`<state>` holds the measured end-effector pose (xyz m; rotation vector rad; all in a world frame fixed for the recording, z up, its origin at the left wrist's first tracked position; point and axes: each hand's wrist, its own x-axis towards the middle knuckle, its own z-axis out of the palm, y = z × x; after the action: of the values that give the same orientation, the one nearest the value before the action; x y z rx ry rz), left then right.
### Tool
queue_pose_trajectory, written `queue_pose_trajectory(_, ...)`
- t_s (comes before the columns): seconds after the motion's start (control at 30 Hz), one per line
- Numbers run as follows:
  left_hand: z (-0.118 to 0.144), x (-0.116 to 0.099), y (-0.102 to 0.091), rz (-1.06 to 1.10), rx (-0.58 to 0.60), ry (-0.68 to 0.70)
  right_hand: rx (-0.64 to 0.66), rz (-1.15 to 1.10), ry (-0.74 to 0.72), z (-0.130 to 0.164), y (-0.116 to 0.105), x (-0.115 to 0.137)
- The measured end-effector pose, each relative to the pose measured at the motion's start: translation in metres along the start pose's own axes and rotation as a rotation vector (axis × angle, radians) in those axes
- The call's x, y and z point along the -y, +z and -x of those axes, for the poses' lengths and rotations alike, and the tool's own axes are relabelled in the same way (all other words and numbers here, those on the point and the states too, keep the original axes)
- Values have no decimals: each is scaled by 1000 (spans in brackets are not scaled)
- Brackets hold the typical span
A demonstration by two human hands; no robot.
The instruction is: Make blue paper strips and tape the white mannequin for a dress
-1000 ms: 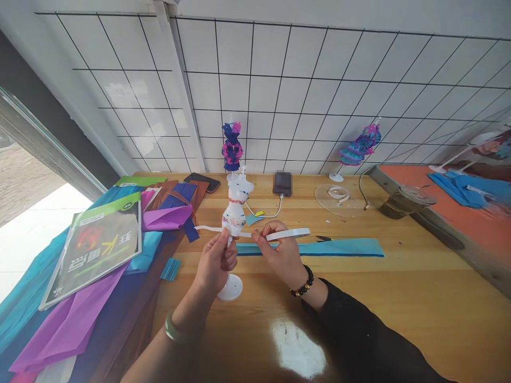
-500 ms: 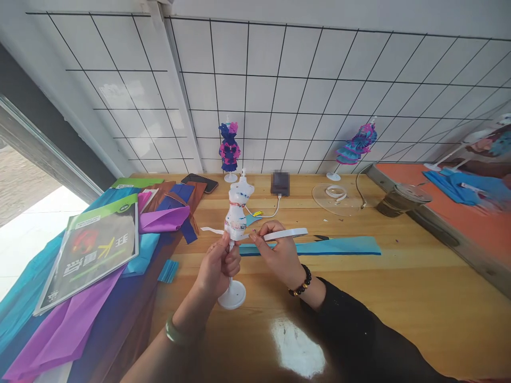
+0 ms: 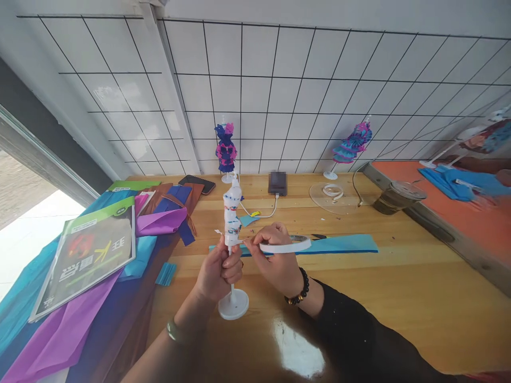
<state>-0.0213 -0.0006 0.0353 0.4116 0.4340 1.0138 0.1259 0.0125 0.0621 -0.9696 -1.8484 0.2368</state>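
My left hand [image 3: 219, 270] is closed around the thin post of a small white dress-form mannequin [image 3: 232, 217], just under its hips. Coloured marks dot the mannequin's body, and its round base [image 3: 233, 305] shows below my fist. In my right hand [image 3: 276, 261], thumb and fingers pinch a roll of white tape [image 3: 286, 248]. A short stretch of tape runs from those fingertips to the mannequin's hip, and a loose tape end sticks out on the left. Behind my right hand lies a long light-blue strip [image 3: 345, 244], partly covered by the hand.
Coloured paper sheets and a printed packet [image 3: 90, 255] fill the left side. Two dressed mini mannequins, one purple [image 3: 226, 149] and one blue-pink [image 3: 353, 143], stand at the back wall. A phone [image 3: 197, 184], a cabled dark device [image 3: 278, 183] and a lidded cup [image 3: 399, 198] lie around.
The mannequin has turned about its post and now shows a narrower side. Its loose tape end looks shorter. My right hand and the tape roll have shifted slightly lower.
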Motion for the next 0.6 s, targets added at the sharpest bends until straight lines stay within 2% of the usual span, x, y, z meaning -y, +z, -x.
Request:
queue_pose_trajectory(0.1,0,3,-2,-7,38,-17,24,29,-94,1,-4,8)
queue_pose_trajectory(0.2,0,5,-5,-27,51,-38,46,28,-126,3,-5,15)
queue_pose_trajectory(0.47,-1,8,-9,-10,103,-86,59,-21,-50,2,-5,19)
queue_pose_trajectory(0.6,-1,8,-9,-4,117,-86,64,-73,52,2,-5,19)
